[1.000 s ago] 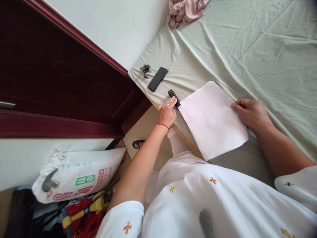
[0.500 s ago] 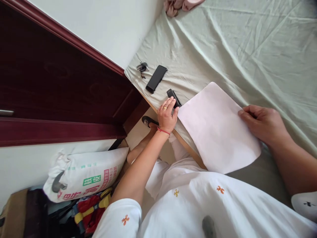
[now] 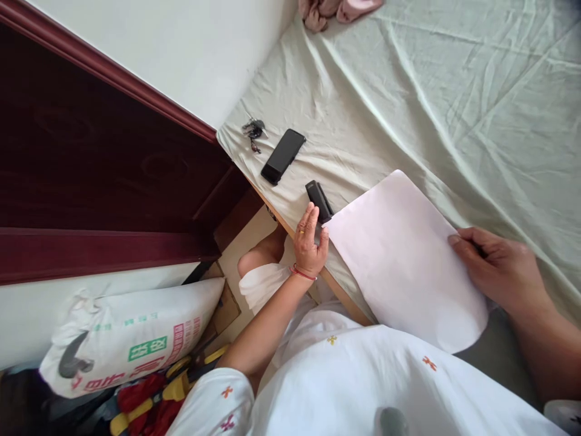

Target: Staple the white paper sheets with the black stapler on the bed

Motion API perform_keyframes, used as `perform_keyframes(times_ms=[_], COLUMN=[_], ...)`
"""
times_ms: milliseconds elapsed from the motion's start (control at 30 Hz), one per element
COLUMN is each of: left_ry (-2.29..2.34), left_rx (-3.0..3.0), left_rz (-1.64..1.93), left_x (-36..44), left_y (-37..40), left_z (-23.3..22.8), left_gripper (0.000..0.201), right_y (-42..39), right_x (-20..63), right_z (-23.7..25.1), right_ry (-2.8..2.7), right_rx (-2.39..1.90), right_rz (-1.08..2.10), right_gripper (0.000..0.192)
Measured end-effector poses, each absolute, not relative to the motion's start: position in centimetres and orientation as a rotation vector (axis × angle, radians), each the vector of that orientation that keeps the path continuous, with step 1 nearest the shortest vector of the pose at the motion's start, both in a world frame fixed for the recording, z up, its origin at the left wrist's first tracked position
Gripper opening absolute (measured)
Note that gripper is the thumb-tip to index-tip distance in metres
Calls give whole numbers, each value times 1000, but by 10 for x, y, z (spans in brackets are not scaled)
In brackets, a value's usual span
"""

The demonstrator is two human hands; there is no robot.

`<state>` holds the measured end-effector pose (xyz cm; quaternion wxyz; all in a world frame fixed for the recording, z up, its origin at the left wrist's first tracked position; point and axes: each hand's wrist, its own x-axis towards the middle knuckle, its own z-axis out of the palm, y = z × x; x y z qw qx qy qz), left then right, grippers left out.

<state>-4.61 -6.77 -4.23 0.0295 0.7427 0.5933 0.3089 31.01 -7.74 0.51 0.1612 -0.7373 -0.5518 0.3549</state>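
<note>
A black stapler (image 3: 319, 198) lies on the pale green sheet near the bed's edge, one end meeting the left corner of a white sheet of paper (image 3: 403, 254). My left hand (image 3: 311, 242) is at this end, fingers stretched out and the thumb apart. Its fingertips overlap the stapler's near side; whether they touch it I cannot tell. On the paper's right edge, my right hand (image 3: 503, 266) pinches between thumb and curled fingers. The paper bends down toward my body. It may be more than one sheet; the edge does not show this.
A black phone (image 3: 284, 156) and a bunch of keys (image 3: 254, 130) lie farther along the bed (image 3: 363, 109). Pink cloth (image 3: 338, 12) sits at the top. Left are a dark red door (image 3: 91, 139) and a white printed sack (image 3: 136, 333) beside other goods.
My left hand's fingers have straightened and drawn back a little from the stapler. My right hand keeps its pinch on the paper. The whole view has shifted slightly.
</note>
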Motion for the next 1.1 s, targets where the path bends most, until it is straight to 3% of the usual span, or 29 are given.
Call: perform_keyframes(times_ms=[200,667,1100], left_ry=[1929,2009,1905], left_rx=[2186,2134,2042], left_rz=[1130,1048,1205], left_x=[-45,-41,-45], left_y=[-66,-61,-61], left_z=[-52,-60,-63], left_gripper=[55,34,32], right_y=[-78,-78,-82], right_x=[307,309,313], right_z=[3,-8,-21], right_ry=[-1626,-1727,-1655], right_rx=[-2093,-2000,-1930], right_rz=[986,850,633], right_gripper=[47,45,45])
